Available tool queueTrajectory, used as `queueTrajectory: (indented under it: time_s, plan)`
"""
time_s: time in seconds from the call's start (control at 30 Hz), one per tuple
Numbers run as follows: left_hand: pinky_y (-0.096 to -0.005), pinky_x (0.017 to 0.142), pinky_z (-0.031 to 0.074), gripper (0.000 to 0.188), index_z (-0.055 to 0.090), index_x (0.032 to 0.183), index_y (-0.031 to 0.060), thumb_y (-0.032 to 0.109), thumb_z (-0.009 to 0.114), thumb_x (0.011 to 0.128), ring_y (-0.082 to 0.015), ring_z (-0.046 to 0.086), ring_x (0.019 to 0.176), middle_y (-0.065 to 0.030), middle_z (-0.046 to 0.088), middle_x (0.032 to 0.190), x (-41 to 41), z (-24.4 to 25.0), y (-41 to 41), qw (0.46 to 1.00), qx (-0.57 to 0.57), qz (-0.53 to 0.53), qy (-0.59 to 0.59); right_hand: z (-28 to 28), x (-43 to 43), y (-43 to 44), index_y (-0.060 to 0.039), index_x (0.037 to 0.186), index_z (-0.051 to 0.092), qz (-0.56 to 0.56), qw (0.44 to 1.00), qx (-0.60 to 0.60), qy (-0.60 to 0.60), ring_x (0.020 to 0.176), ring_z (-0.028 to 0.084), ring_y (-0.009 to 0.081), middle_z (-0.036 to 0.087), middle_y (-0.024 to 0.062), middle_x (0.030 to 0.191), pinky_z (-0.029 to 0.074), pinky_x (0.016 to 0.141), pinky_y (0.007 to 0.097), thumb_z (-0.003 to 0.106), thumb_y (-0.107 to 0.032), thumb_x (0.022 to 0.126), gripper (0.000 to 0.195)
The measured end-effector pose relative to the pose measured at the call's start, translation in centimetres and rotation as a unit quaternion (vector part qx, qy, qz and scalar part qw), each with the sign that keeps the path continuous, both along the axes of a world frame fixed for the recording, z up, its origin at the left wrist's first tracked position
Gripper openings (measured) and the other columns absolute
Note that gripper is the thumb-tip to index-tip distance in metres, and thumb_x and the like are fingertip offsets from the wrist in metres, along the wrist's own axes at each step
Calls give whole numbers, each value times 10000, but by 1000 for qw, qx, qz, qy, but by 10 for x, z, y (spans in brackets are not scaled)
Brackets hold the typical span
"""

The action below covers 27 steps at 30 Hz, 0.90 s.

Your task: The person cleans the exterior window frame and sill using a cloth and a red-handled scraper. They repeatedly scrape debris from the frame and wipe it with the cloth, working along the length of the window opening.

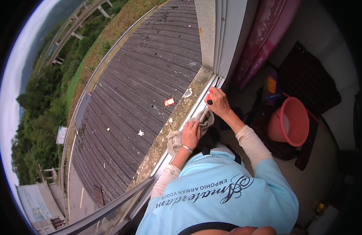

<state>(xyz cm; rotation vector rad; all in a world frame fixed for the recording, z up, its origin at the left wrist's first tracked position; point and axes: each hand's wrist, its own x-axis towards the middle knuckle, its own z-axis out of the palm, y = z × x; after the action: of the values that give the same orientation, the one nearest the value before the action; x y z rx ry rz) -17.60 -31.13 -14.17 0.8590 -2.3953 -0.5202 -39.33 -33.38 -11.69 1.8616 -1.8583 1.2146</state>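
In my right hand (219,102) is a tool with a red and black handle (209,101), likely a screwdriver. Its thin dark shaft points into the corner of the white window track (200,99), by the side frame. The exact contact at the tip is too small to tell. My left hand (191,132) grips a damp-looking grey cloth (206,118) bunched over the track, just nearer to me than the right hand. A bracelet circles my left wrist, and pale sleeves cover both forearms.
Beyond the rough concrete ledge (160,144) lies a corrugated roof (134,79) with litter, below the open window. A sliding pane (110,216) stands at lower left. At right, a pink bucket (301,124) sits on a dark chair (311,77), near an orange-bristled brush (271,85). Pink curtain-like material (261,44) hangs beside the frame.
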Motion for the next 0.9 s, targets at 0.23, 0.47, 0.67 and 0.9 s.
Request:
queueTrajectory:
  time_s: [0.23,0.47,0.67,0.9]
  plan:
    - [-414,801,468,232,637,1048,19,36,643,817,-332,553,871,-134,599,922,0,-2,0,1000,9,11,12,4,-6,11,-15,698,567,40,996,60,44,747,574,335,554,148,897,506,670,431,721,-26,636,167]
    - [-410,799,470,241,634,1052,21,33,646,812,-328,550,868,-130,595,917,0,-2,0,1000,13,15,22,15,2,14,-23,686,568,55,995,55,60,774,586,343,561,149,913,508,668,422,714,-41,639,154]
    - [-407,811,467,255,628,1072,20,45,644,819,-324,549,890,-126,595,937,0,-2,0,999,22,14,25,13,20,-2,-24,729,626,14,990,131,58,741,607,355,589,179,877,525,652,428,659,-76,724,62]
    - [-394,828,457,278,615,1105,34,71,643,830,-307,543,913,-112,582,957,2,-5,-1,1000,17,7,13,20,30,-42,-16,743,665,-37,972,224,63,736,642,386,592,215,812,546,636,432,695,-101,721,92]
